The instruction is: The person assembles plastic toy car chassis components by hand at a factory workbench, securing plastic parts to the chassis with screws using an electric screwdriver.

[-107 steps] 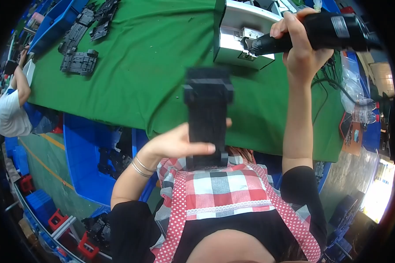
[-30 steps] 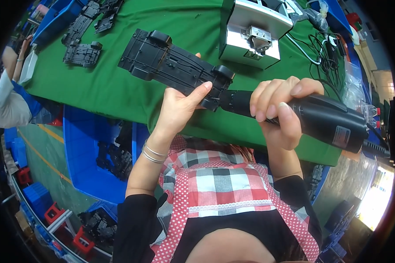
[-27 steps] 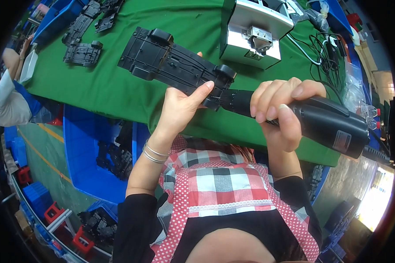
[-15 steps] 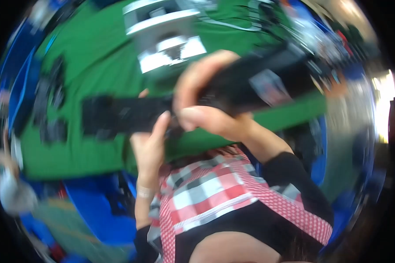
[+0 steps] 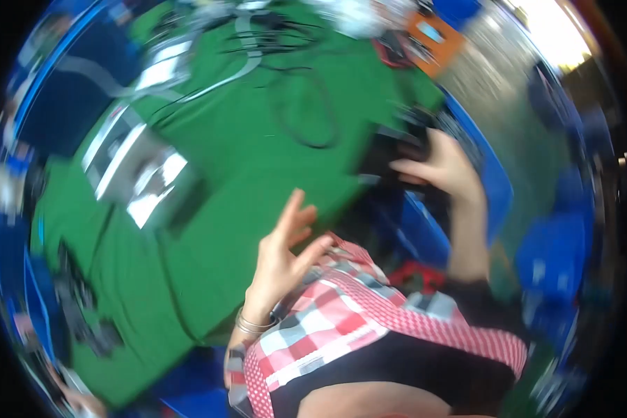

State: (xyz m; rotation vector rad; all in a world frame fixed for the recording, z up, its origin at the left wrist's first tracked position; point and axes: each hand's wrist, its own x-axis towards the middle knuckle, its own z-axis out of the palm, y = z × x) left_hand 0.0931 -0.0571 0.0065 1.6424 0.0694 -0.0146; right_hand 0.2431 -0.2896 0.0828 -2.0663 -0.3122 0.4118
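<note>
My right hand [image 5: 451, 167] grips a dark, blocky black object [image 5: 386, 152] over the right edge of the green-clothed table [image 5: 237, 164]. Motion blurs that object, so its kind does not show. Apart from it, my left hand [image 5: 282, 254] is held up above the table's near edge, in front of my checked apron [image 5: 327, 317]. Its fingers are spread and nothing is in them.
An open white box [image 5: 136, 167] stands on the left of the table, with black parts [image 5: 76, 299] nearer me. Cables [image 5: 258, 52] lie at the far side. An orange tray [image 5: 439, 42] sits at the far right; a blue chair [image 5: 498, 191] is beside the table.
My view has swung to the right. Both hands were together on a long black object; now my left hand is off and spread, while my right has moved right with a black object.
</note>
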